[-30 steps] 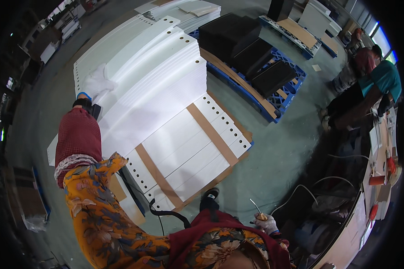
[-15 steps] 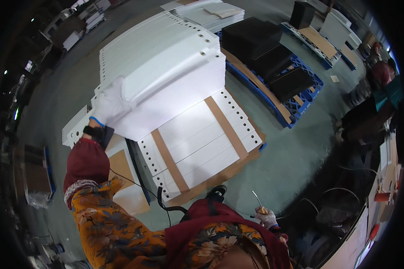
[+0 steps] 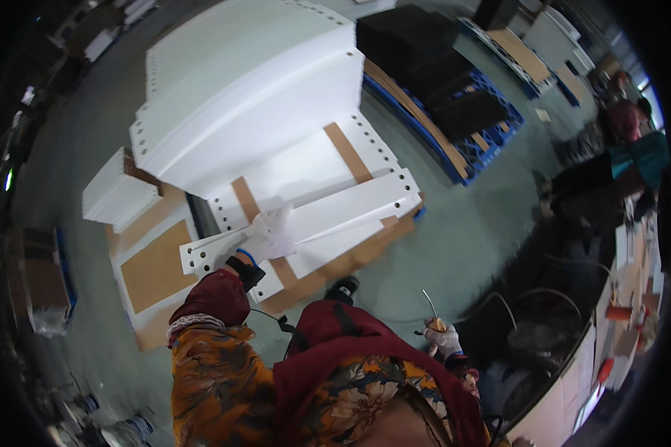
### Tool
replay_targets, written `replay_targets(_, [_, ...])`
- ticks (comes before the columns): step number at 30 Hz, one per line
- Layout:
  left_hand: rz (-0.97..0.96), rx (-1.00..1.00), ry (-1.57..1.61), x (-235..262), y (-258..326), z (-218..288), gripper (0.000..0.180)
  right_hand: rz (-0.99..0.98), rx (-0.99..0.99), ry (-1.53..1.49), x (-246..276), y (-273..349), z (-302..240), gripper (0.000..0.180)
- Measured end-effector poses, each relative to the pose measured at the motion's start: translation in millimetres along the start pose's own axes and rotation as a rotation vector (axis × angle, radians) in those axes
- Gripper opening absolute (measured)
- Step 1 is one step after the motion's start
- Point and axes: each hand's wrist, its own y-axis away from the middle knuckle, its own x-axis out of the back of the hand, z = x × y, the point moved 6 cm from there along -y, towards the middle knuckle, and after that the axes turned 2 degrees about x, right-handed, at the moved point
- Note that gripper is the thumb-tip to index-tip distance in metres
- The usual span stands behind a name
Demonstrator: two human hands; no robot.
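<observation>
At about 11 o'clock from the body, a long white perforated panel (image 3: 306, 220) is now gripped by the gloved left hand (image 3: 272, 232) and lifted off the stack (image 3: 276, 97), whereas before the hand was only reaching. The right hand (image 3: 443, 339), at 4 o'clock, is closed around a thin tool (image 3: 429, 307).

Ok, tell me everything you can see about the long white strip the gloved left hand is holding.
The white strip is a long, flat, thin panel, plain white, looking like plastic or coated board, with a row of round holes near each end. It lies tilted, running from lower left to upper right above the low stack of white panels and brown cardboard sheets. The left hand, in a white glove, grips it near its middle; its right end seems to rest on the stack.
</observation>
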Motion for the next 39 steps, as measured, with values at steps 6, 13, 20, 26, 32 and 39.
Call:
replay_targets(6, [-0.047, 0.035, 0.064, -44.3, -31.3, -13.2, 0.090, 0.109, -0.030, 0.010, 7.2, 52.2, 4.9, 0.034])
replay_targets(13, [-0.094, 0.108, 0.105, -84.1, -50.5, -21.0, 0.078, 0.125, -0.093, 0.018, -23.0, 80.3, 2.4, 0.032])
replay_targets(20, [0.005, 0.054, 0.097, -74.5, -37.5, -22.4, 0.091, 0.136, 0.031, -0.196, -35.2, 85.8, 10.8, 0.035])
replay_targets(26, [0.100, -0.151, -0.258, -49.9, -8.3, 14.4, 0.093, 0.335, 0.101, -0.126, -23.9, 102.3, -14.0, 0.030])
replay_targets(32, [0.169, -0.320, -0.444, -49.9, 44.4, 92.1, 0.076, 0.446, 0.183, 0.233, -9.4, 135.7, -29.4, 0.036])
replay_targets(39, [0.139, -0.466, -0.538, -61.8, 102.8, 149.5, 0.059, 0.623, 0.271, 0.478, 22.1, 141.9, 40.3, 0.024])
